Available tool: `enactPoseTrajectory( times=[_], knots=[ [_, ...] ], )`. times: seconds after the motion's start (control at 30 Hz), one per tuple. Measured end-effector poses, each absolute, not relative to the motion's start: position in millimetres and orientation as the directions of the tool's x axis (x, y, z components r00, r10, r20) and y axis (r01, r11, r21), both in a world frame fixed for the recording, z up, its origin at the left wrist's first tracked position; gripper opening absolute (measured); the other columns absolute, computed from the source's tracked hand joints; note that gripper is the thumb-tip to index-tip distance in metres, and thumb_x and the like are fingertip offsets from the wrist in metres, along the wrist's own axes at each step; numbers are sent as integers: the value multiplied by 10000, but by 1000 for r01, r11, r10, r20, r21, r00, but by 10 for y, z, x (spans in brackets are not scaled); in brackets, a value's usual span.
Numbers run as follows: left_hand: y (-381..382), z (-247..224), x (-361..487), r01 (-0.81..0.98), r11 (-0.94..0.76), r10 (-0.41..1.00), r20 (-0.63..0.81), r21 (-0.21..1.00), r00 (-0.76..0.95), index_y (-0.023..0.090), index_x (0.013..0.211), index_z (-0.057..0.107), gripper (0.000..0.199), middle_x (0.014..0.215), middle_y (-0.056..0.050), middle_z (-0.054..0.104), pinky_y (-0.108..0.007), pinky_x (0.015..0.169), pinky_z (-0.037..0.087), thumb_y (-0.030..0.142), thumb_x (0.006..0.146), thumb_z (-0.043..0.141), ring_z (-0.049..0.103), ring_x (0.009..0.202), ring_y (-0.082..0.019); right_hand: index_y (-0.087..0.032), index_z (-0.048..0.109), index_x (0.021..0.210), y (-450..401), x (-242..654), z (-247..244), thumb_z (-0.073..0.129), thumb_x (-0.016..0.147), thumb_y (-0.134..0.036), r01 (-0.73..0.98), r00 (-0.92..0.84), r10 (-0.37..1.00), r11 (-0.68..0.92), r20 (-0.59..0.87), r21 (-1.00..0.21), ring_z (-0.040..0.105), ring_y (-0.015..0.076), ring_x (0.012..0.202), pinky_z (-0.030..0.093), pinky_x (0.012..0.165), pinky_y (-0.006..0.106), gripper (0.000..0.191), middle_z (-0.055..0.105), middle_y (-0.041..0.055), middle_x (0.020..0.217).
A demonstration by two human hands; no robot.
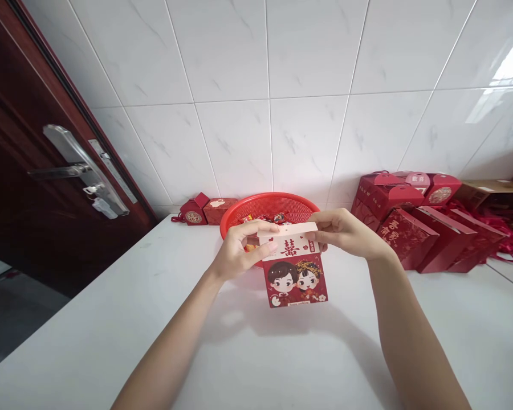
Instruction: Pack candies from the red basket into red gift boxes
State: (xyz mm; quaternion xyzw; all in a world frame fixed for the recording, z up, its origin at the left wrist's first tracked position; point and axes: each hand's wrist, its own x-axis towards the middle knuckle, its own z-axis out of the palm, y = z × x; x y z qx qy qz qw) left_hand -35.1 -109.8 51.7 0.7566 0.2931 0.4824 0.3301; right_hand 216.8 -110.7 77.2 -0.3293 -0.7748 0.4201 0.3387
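Note:
A red and white paper gift box (297, 279), printed with two cartoon faces and a red double character, hangs above the white table between my hands. My left hand (243, 249) pinches its upper left edge between thumb and fingers. At the upper right edge, my right hand (342, 232) grips the box with thumb and fingers by the pale top flap. Just behind it stands a red plastic basket (273, 199) with wrapped sweets (279, 218) in it; the box and my hands hide part of the basket.
Two small red boxes (220, 211) sit against the tiled wall, left of the basket. Several red boxes and bags (406, 222) crowd the right side, beside a brown carton (479, 193). A dark red door (29, 114) with keys in its lock stands at the left.

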Motion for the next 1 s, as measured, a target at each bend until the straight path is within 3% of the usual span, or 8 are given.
enactPoseTrajectory(
  times=[0.13,0.33,0.5,0.67,0.8,0.9,1.0],
  knots=[
    [-1101,526,-344,154,-612,775,550,776,310,188,891,787,155,946,-73,770,-268,680,574,306,822,714,698,865,-202,-153,638,805,-1102,2168,777,726,825,-391,185,-531,809,402,253,-897,585,132,635,494,561,259,255,619,12,703],
    [-1100,505,-333,211,-630,776,592,748,218,196,883,788,158,881,-56,779,-293,685,596,317,795,738,710,800,-204,-145,671,964,-1131,2182,802,744,821,-452,211,-634,732,473,248,-856,645,167,778,531,693,285,346,701,59,870],
    [-1132,476,-328,188,-622,782,594,760,188,192,969,772,244,998,-73,779,-309,746,611,363,797,748,726,895,-230,-144,656,778,-1153,2143,789,622,905,-530,288,-490,803,518,341,-806,554,132,649,459,598,263,408,609,19,687],
    [-1083,445,-320,34,-565,810,547,824,213,193,1166,701,480,1060,-101,765,-338,783,609,484,789,756,724,978,-266,-153,664,745,-1231,2157,861,608,906,-548,331,-422,778,611,466,-720,465,110,606,372,553,256,429,563,4,655],
    [-904,331,-320,-73,-470,848,473,880,241,162,1140,712,527,1045,-127,763,-390,865,585,603,877,595,712,1011,-283,-170,652,719,-1336,2276,938,658,878,-519,276,-248,782,623,571,-732,445,106,554,365,508,258,384,525,-7,611],
    [-769,195,-311,83,-388,897,356,918,261,139,992,744,511,949,-114,773,-396,861,582,609,855,598,723,911,-263,-192,673,747,-1408,2441,960,696,867,-472,287,-26,753,636,658,-717,465,114,522,376,462,258,305,530,-6,599],
    [-705,100,-300,274,-393,899,304,878,316,168,940,752,415,973,-85,779,-385,876,574,550,810,654,717,932,-259,-208,704,781,-1482,2649,974,746,834,-445,306,221,613,695,758,-651,502,117,502,408,424,251,247,580,-7,616]
  ],
)
